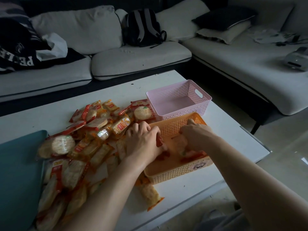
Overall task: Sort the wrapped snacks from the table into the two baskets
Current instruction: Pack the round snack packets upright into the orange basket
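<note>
A big pile of wrapped snacks (pixel 80 147), red packs with round crackers and orange packs with long ones, covers the left half of the white table (pixel 183 189). An orange basket (pixel 175 174) stands at the near right, and an empty pink basket (pixel 180 104) is right behind it. Both my hands reach into the orange basket. My left hand (pixel 143 140) is closed on a red-wrapped snack (pixel 160 144) at the basket's left wall. My right hand (pixel 196 134) holds a round cracker pack (pixel 183 145) low inside the basket.
One long orange snack (pixel 150 192) lies alone in front of the orange basket. A teal cushion (pixel 18 172) rests on the table's left edge. Behind the table a white sofa (pixel 133 59) holds a black backpack (pixel 143 27), clothes and pillows.
</note>
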`<control>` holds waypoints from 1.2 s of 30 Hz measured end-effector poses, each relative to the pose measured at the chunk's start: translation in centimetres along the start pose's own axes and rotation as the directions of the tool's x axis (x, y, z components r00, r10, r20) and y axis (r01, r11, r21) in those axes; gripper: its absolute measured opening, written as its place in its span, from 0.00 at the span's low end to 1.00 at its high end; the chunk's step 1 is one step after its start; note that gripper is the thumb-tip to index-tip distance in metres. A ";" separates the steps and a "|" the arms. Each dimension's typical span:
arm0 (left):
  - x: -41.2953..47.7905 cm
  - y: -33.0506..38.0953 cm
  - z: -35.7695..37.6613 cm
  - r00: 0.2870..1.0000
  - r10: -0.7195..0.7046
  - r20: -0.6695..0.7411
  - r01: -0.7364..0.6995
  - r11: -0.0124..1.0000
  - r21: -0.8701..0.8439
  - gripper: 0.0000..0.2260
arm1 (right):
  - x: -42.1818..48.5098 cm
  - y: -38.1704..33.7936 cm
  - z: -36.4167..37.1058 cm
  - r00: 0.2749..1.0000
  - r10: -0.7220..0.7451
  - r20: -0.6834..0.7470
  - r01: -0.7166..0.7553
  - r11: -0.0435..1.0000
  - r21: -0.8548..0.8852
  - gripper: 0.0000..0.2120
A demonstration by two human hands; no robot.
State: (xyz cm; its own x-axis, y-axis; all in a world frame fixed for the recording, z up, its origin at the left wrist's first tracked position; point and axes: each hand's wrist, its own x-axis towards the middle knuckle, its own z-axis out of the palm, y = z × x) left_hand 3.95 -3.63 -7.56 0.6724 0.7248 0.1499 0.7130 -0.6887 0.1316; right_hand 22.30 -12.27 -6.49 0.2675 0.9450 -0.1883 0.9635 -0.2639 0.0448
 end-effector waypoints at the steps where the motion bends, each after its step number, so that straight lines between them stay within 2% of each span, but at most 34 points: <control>1: 0.0 -0.1 0.1 1.000 -0.002 0.004 0.002 1.000 -0.009 0.23 | 0.0 0.1 -0.2 1.000 0.004 -0.023 -0.004 1.000 0.000 0.14; 3: 0.0 -0.3 0.4 1.000 0.008 -0.007 -0.008 1.000 -0.003 0.23 | -0.2 0.5 -0.8 0.994 0.063 -0.086 -0.056 0.995 0.077 0.10; 6: -0.1 -0.4 0.6 1.000 0.020 -0.023 -0.020 0.999 0.034 0.25 | 0.1 0.7 -1.7 0.964 0.200 -0.178 -0.136 0.938 0.318 0.17; 9: 0.0 -0.2 0.7 0.999 0.030 -0.039 -0.029 0.999 0.033 0.27 | 0.4 -0.8 -1.8 0.939 0.299 -0.170 -0.173 0.837 0.519 0.18; 14: 0.1 0.8 0.5 0.985 0.161 -0.065 -0.166 0.982 -0.094 0.28 | 0.8 -2.4 -1.0 0.949 0.308 0.067 -0.227 0.523 0.822 0.16; 17: 0.4 1.2 0.5 0.986 0.163 -0.019 -0.164 0.984 -0.071 0.27 | 0.3 -1.7 -1.3 0.962 0.166 0.219 -0.256 0.259 0.931 0.09; 18: 0.6 1.3 0.6 0.988 0.152 -0.017 -0.153 0.987 -0.059 0.25 | 0.2 -1.3 -1.5 0.964 0.120 0.238 -0.259 0.214 0.942 0.09; 19: 0.7 1.2 0.7 0.990 0.142 -0.016 -0.143 0.989 -0.049 0.24 | 0.2 -0.9 -1.4 0.965 0.113 0.239 -0.260 0.244 0.934 0.10; 20: 0.7 1.2 0.8 0.991 0.132 -0.016 -0.133 0.990 -0.037 0.23 | 0.4 -0.4 -1.2 0.970 0.153 0.188 -0.234 0.387 0.892 0.11; 21: 0.7 1.1 0.9 0.992 0.124 -0.023 -0.124 0.992 -0.026 0.22 | 0.6 0.2 -0.9 0.978 0.184 0.097 -0.192 0.617 0.763 0.12; 22: 0.6 1.1 0.9 0.993 0.113 -0.038 -0.114 0.993 -0.022 0.21 | 0.6 0.5 -0.5 0.986 0.165 0.029 -0.152 0.802 0.578 0.13; 23: 0.6 1.1 0.9 0.993 0.100 -0.060 -0.102 0.995 -0.020 0.20 | 0.4 0.5 -0.2 0.992 0.122 0.043 -0.129 0.907 0.402 0.15; 24: 0.5 1.0 0.9 0.993 0.088 -0.077 -0.089 0.996 -0.017 0.19 | 0.1 0.4 0.2 0.993 0.069 0.092 -0.093 0.953 0.288 0.17; 26: 0.4 0.9 0.9 0.993 0.077 -0.085 -0.077 0.997 -0.002 0.19 | -0.3 0.2 0.8 0.976 0.006 0.216 -0.052 0.977 0.209 0.19; 28: 0.4 0.8 1.0 0.994 0.072 -0.080 -0.072 0.997 0.002 0.20 | -0.7 0.1 0.7 0.973 -0.015 0.231 -0.024 0.986 0.162 0.16; 32: 0.3 0.7 1.1 0.993 0.058 -0.099 -0.061 0.998 -0.027 0.21 | -0.8 0.5 0.3 0.993 -0.021 0.116 0.010 0.996 0.091 0.12; 36: 0.1 0.6 1.1 0.996 0.055 -0.066 -0.057 0.998 -0.031 0.23 | -0.7 1.2 -1.0 0.997 -0.040 -0.068 0.055 0.973 0.225 0.13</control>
State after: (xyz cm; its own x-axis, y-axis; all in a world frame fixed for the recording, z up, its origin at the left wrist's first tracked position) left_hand 4.71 -3.92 -8.55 0.6958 0.6834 0.2210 0.6673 -0.7289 0.1531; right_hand 23.32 -13.11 -5.30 0.2284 0.9658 -0.1229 0.9503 -0.2486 -0.1873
